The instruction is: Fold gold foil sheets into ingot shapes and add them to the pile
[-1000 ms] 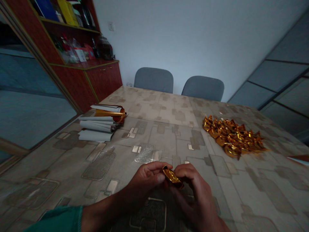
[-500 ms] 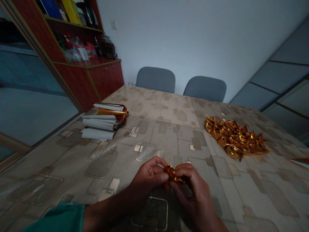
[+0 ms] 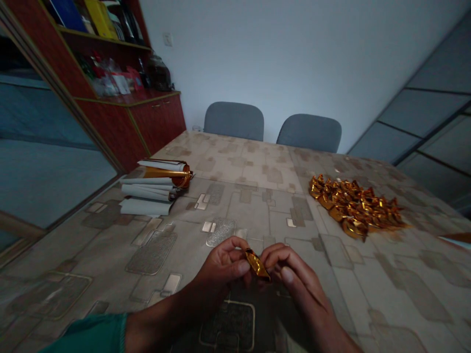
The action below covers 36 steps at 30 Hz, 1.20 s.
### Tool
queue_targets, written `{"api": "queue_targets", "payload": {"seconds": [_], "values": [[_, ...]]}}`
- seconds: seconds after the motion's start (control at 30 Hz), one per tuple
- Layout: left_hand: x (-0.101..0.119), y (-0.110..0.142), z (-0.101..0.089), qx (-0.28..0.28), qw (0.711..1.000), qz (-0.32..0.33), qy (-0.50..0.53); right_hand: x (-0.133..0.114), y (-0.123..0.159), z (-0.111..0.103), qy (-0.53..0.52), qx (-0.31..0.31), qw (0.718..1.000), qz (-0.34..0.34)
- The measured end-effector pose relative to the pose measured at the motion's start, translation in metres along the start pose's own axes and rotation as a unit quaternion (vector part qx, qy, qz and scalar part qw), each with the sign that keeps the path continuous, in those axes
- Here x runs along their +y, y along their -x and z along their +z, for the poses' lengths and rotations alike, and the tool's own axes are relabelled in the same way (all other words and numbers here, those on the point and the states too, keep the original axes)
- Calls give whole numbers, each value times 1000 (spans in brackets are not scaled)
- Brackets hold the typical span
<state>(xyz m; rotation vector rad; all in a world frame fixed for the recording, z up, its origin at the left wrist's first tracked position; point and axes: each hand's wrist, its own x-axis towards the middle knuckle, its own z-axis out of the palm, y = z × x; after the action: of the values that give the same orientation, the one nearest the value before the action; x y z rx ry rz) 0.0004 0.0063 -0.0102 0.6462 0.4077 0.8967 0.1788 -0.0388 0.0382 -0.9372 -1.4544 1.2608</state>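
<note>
A small folded piece of gold foil point(image 3: 257, 264) is pinched between both of my hands just above the near edge of the table. My left hand point(image 3: 222, 268) grips its left end with thumb and curled fingers. My right hand point(image 3: 294, 277) holds the right end, fingers bent around it. A heap of several similar folded gold foil pieces point(image 3: 355, 207) lies at the right of the table. A stack of curled white-backed foil sheets point(image 3: 154, 186) with a gold roll on top lies at the left.
The table point(image 3: 253, 196) has a patterned beige cover. Two grey chairs point(image 3: 272, 125) stand at its far side. A red-brown cabinet point(image 3: 140, 117) with shelves of bottles and books stands at the left wall.
My fingers have worked the foil piece: it was crumpled between both hands half a second ago and now shows as a narrow folded strip, with my right fingers more extended.
</note>
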Motion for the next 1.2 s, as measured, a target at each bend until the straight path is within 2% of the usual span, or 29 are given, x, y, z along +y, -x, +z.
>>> {"api": "queue_targets", "payload": {"seconds": [0.2, 0.33, 0.5, 0.67, 0.97, 1.2], "values": [[-4, 1, -2, -22, 1000, -22, 2, -2, 2, -6, 113, -51, 990, -67], [-7, 2, -5, -19, 999, -29, 7, -3, 3, -6, 120, -56, 989, -66], [-7, 3, -6, -24, 999, -29, 10, -4, 2, 1, 35, -30, 998, -38], [-2, 3, 0, -4, 1000, 16, -14, 5, 2, 4, -18, -3, 1000, -9], [1, 9, 2, 42, 991, 28, -120, 3, -6, 11, 176, 82, 980, -34], [0, 11, 1, 57, 983, 29, -172, 8, -8, 12, 217, 99, 970, -44]]}}
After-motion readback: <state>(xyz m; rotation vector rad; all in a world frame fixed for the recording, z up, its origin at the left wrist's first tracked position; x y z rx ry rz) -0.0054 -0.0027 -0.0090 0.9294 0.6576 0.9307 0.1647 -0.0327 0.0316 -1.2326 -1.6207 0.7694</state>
